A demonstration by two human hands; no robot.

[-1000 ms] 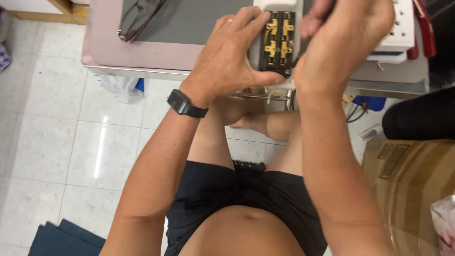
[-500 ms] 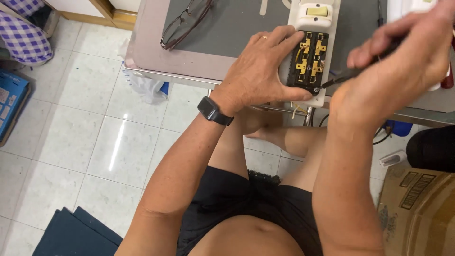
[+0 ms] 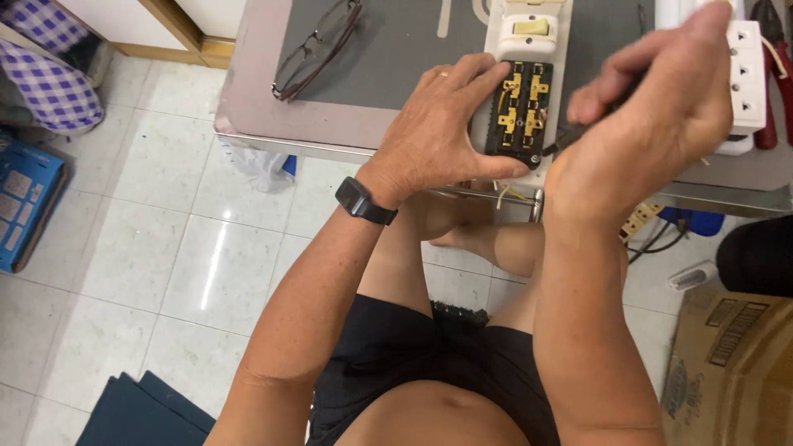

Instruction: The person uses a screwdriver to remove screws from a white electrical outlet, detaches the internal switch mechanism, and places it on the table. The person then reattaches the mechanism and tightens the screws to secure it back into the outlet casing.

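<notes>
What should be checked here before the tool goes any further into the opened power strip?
1. Left hand steadies the opened power strip on the table: ok.
2. Right hand grips the dark tool: ok.
3. Tool tip seated at the strip's lower corner: cannot tell, the tip is blurred.
4. Brass contacts exposed and in view: ok.
5. Strip unplugged: cannot tell, no plug shows.
6. Glasses and red pliers lie apart from the hands: ok.
</notes>
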